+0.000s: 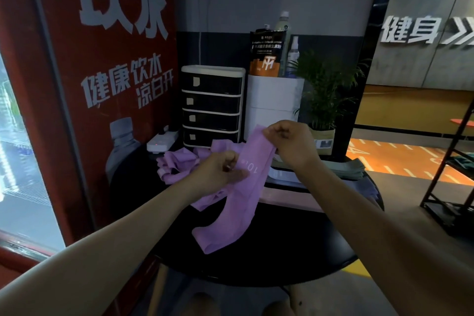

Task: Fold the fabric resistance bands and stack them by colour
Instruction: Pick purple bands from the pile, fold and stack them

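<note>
Both hands' fingers, left hand point(221, 169) and right hand point(289, 141), pinch one purple band point(246, 187).

Pretty dim indoors, daylight glaring through the window point(15, 151) at left, soft blur overall, wide-angle bending at the edges.
</note>
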Demonstrator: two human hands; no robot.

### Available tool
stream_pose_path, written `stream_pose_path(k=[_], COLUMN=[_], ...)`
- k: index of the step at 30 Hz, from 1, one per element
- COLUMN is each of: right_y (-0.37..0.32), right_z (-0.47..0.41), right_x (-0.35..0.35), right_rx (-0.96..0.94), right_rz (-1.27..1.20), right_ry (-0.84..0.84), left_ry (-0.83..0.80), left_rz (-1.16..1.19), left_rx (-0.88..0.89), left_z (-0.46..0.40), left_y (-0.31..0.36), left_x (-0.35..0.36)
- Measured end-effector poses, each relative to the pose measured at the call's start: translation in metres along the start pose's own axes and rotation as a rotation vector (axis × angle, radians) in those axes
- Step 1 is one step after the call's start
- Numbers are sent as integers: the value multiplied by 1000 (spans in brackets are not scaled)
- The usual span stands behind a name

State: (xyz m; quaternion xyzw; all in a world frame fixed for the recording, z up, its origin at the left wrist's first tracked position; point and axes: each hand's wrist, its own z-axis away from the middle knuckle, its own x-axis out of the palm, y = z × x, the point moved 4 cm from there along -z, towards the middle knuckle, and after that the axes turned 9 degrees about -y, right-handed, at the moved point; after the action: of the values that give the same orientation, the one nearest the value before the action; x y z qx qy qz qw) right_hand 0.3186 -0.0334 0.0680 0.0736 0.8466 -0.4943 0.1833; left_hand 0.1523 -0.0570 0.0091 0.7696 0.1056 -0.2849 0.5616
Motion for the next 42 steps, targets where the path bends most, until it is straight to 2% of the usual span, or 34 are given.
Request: stream_pose_path(k=[3, 7, 12, 17, 20, 24, 29, 32, 34, 38, 42], right_y=[11, 26, 26, -8, -16, -13, -24, -43, -58, -80, -85], right_z=[-1, 2, 10, 20, 24, 22, 18, 13, 10, 5, 1], right_x=[-11, -19, -2, 8, 19, 25, 20, 14, 10, 0, -22], right_rx=[49, 96, 89, -98, -158, -125, -170, -233, -280, -344, -330], right_rz=[-5, 60, 145, 167, 197, 238, 306, 354, 370, 367, 352], right_ry=[64, 88, -115, -142, -244, -338, -366, -387, -400, -395, -330], left_ry=[13, 37, 22, 41, 49, 62, 61, 183, 204, 88, -232], left_rz=[-59, 49, 275, 444, 529, 526, 502, 395, 375, 501, 722], left_rx=[-7, -44, -39, -44, -63, -74, -79, -80, -63, -26, -14], left_z=[3, 9, 9, 8, 7, 7, 11, 7, 3, -3, -8], left_y=[-10, -12, 3, 19, 22, 28, 33, 33, 38, 62, 82], left_x=[4, -4, -10, -12, -10, -11, -16, -29, -36, -30, -13])
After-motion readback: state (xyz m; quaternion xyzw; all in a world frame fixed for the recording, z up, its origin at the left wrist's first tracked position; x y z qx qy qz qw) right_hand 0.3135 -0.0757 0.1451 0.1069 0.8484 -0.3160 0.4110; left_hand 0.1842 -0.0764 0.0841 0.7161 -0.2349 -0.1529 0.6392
